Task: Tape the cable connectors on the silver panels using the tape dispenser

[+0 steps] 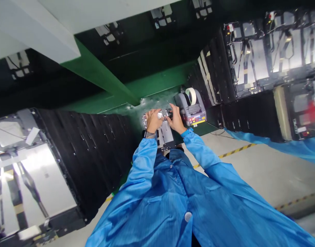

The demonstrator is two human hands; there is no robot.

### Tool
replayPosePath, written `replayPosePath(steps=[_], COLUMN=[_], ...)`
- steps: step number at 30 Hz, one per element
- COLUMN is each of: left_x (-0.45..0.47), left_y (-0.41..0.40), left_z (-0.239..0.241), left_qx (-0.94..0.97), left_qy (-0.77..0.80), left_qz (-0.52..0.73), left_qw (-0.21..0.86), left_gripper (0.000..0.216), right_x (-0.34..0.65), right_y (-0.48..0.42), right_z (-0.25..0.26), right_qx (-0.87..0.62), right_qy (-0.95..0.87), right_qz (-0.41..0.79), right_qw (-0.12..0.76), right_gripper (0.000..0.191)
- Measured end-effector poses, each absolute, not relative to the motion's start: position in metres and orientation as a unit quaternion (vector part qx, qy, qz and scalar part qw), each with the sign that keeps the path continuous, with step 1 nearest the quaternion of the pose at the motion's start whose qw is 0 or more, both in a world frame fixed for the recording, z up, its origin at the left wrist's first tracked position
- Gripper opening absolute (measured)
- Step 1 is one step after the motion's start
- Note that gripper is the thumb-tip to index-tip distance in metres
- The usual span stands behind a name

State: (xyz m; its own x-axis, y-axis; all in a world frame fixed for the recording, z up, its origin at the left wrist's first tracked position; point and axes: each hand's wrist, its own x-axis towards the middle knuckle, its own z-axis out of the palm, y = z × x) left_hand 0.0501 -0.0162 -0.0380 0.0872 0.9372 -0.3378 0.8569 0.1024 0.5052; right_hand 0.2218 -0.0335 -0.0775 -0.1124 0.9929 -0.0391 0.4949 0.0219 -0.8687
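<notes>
A flat metal panel with black strips (164, 133) lies on the green bench in front of me. My left hand (153, 120) rests curled on its far end, a watch on the wrist. My right hand (176, 119) is pressed against the same far end, fingers bent, a thin dark tool or wire sticking up from them. Both hands are small in view, so what the fingers pinch is unclear. Blue coat sleeves cover both arms.
A grey tape dispenser (192, 108) with a white roll stands just right of my hands. Black trays stacked on edge (90, 151) fill the left, more (211, 79) at right. Finished panels lie at left (31, 181) and upper right (252, 58). Green bench surface (157, 84) beyond.
</notes>
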Motion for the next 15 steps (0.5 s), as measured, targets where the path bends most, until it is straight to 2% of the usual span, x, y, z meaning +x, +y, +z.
replayPosePath(steps=[4, 9, 11, 15], left_x=[0.050, 0.050, 0.049, 0.046], left_y=[-0.015, -0.010, -0.007, -0.002], left_z=[-0.036, -0.030, -0.029, -0.029], left_qx=[0.666, 0.658, 0.657, 0.651], left_qy=[0.673, 0.678, 0.679, 0.681], left_qz=[0.061, 0.040, 0.038, 0.037], left_qw=[0.317, 0.324, 0.327, 0.335], left_gripper=[0.050, 0.046, 0.043, 0.036], right_x=[0.220, 0.229, 0.235, 0.234], right_y=[-0.029, -0.017, -0.010, 0.004], right_z=[-0.079, -0.047, -0.033, -0.025], right_qx=[-0.588, -0.603, -0.587, -0.529], right_qy=[-0.644, -0.628, -0.641, -0.701], right_qz=[0.383, 0.370, 0.405, 0.459], right_qw=[0.306, 0.323, 0.284, 0.133], right_gripper=[0.083, 0.082, 0.081, 0.084])
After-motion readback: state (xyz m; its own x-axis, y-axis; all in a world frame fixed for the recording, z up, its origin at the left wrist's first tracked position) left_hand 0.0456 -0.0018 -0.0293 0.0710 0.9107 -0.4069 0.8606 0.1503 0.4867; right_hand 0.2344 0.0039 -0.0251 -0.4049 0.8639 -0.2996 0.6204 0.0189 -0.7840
